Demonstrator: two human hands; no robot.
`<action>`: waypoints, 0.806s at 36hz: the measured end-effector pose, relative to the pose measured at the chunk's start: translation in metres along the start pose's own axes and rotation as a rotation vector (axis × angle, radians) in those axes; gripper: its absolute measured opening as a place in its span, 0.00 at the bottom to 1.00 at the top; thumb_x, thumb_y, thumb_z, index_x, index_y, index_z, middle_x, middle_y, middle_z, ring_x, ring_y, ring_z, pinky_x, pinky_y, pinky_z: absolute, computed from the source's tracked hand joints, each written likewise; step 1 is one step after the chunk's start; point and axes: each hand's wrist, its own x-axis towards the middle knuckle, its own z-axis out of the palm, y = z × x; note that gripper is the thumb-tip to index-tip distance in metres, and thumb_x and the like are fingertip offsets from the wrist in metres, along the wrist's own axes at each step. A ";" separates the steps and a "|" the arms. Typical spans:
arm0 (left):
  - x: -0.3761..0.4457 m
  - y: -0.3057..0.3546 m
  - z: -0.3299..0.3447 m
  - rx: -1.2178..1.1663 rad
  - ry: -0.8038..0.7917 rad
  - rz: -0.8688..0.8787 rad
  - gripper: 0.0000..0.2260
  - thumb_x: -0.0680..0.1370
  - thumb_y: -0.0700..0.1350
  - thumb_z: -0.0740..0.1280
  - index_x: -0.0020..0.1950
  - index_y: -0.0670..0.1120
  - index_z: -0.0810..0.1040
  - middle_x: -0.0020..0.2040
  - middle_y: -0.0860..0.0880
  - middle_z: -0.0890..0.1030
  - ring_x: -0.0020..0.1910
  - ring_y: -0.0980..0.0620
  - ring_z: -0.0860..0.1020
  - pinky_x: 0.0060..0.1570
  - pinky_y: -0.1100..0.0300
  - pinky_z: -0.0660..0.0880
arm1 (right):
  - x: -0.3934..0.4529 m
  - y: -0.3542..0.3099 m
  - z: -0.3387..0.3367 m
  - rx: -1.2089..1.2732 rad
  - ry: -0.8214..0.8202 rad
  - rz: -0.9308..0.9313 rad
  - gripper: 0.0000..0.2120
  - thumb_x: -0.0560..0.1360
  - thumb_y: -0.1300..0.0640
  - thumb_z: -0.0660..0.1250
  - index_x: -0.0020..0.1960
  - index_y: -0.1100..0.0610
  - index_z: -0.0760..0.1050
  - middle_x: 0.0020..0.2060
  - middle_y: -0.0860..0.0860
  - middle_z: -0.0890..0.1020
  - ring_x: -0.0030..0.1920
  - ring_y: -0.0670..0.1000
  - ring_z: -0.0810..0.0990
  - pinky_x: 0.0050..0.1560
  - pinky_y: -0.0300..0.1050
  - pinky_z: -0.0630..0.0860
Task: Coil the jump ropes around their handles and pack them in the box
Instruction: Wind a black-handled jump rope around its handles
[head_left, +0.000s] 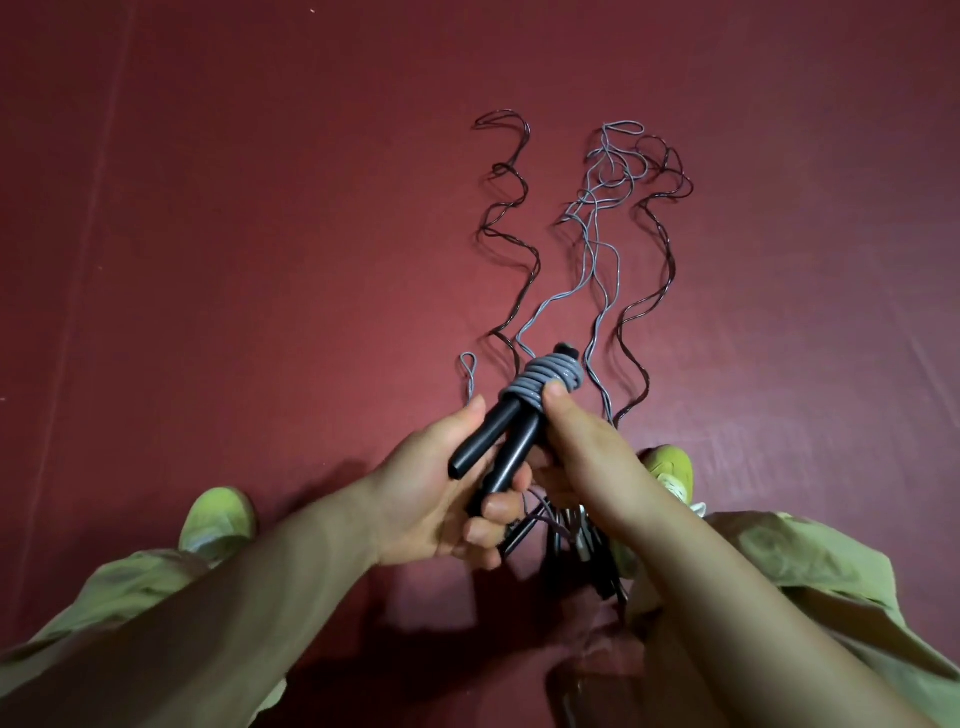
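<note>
Two smooth black handles under tight grey rope coils, clasped by left hand and right hand.

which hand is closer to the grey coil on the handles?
Right. The right hand has its thumb pressed against the grey coil; the left hand grips the lower ends of the black handles, below the coil.

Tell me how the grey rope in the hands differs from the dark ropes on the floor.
The grey rope is wound tightly around two black handles; the dark ropes lie stretched out in loose waves. The grey one is held up by the left hand and right hand; the dark ones rest on the red floor. Both are thin cords.
</note>
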 end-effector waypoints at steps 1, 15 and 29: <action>0.001 0.000 -0.001 0.055 0.042 0.003 0.30 0.73 0.69 0.46 0.41 0.44 0.71 0.26 0.51 0.68 0.21 0.54 0.64 0.30 0.59 0.71 | 0.001 0.001 -0.001 -0.044 -0.004 -0.006 0.24 0.82 0.41 0.48 0.32 0.53 0.64 0.26 0.48 0.62 0.24 0.46 0.58 0.25 0.39 0.54; 0.012 -0.006 -0.006 0.768 0.414 0.156 0.29 0.80 0.63 0.49 0.40 0.42 0.76 0.26 0.50 0.75 0.23 0.51 0.66 0.31 0.57 0.70 | 0.000 0.017 -0.008 -0.278 -0.004 0.062 0.23 0.80 0.38 0.48 0.38 0.53 0.65 0.24 0.45 0.63 0.24 0.44 0.60 0.30 0.43 0.58; 0.014 -0.007 -0.016 1.483 0.635 0.146 0.19 0.78 0.64 0.51 0.41 0.50 0.68 0.37 0.53 0.72 0.46 0.44 0.74 0.46 0.53 0.71 | -0.001 0.019 -0.007 -0.290 -0.029 0.221 0.33 0.68 0.23 0.50 0.45 0.51 0.74 0.32 0.48 0.70 0.33 0.49 0.68 0.43 0.46 0.66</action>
